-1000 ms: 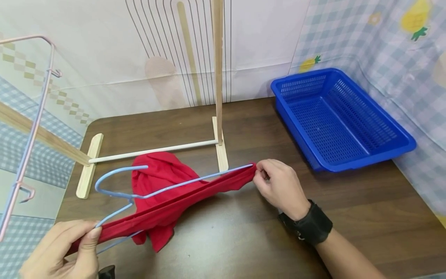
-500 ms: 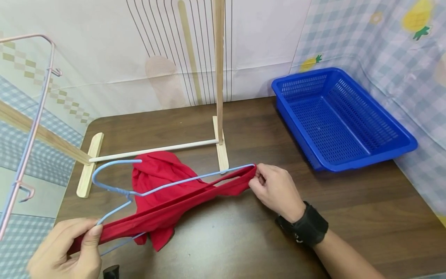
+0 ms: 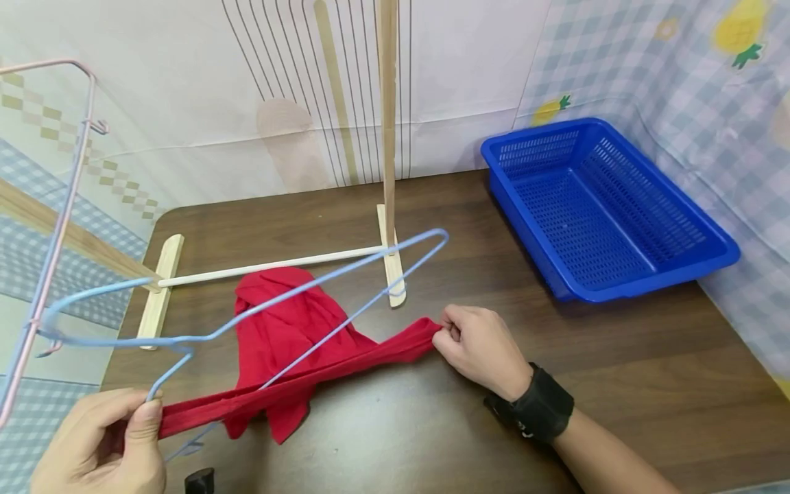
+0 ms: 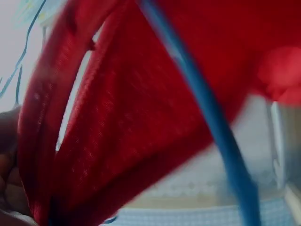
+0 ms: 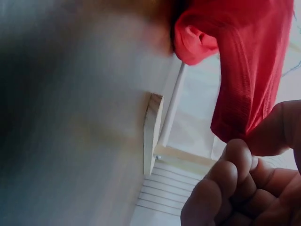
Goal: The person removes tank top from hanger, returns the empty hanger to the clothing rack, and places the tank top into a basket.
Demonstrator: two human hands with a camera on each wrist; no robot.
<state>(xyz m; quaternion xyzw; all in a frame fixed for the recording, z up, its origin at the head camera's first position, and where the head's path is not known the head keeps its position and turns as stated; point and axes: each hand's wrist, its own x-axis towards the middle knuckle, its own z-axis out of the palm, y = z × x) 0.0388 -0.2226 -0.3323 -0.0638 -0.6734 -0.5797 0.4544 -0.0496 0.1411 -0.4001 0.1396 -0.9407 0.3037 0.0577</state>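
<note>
My left hand [image 3: 101, 439], at the lower left of the head view, pinches a blue clothes hanger [image 3: 256, 312] together with one end of a red garment's stitched band. My right hand [image 3: 484, 350] pinches the other end of the band, so the red garment [image 3: 290, 343] stretches between both hands, its body drooping over the table. The hanger's right end sticks up above the band, apart from the right hand. Its hook points left. In the left wrist view the blue hanger [image 4: 207, 103] crosses the cloth; in the right wrist view thumb and fingertips pinch the garment's edge [image 5: 230, 117].
A wooden stand with a white crossbar [image 3: 278, 266] and an upright post [image 3: 389, 123] stands on the brown table [image 3: 444, 439]. A pink-and-blue hanger [image 3: 68, 199] hangs at the left. A blue perforated basket [image 3: 543, 240] sits at the back right.
The blue hanger's right end has come out of the band's right end and risen, while its hook swung left. My right hand has moved slightly down and left, still pinching the garment.
</note>
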